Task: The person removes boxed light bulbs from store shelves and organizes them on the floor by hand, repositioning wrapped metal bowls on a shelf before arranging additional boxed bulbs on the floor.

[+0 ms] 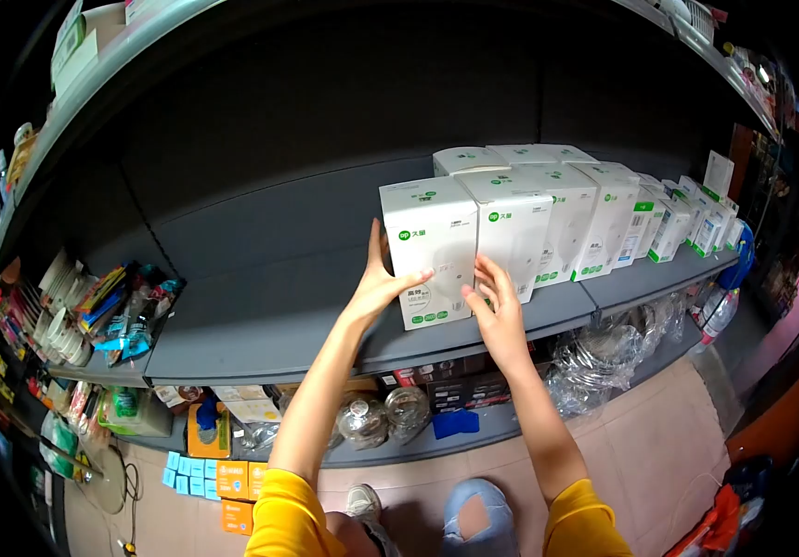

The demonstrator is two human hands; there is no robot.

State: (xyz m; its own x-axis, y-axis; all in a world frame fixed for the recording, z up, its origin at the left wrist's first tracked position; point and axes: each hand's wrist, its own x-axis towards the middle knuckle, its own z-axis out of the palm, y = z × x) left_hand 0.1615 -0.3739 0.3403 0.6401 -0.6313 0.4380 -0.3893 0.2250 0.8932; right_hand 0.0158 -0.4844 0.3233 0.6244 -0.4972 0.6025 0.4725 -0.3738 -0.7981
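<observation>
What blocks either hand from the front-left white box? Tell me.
Nothing visible: the left hand is on the white box, thumb on its front, the right hand at its right front edge; the neighbouring box stands beside, not between.

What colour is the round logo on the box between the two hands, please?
The round logo is green; it shows best in the head view.

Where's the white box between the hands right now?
In the head view, the white box is at the left end of the row of boxes on the grey shelf, left hand at its left side, right hand by its right edge.
</observation>
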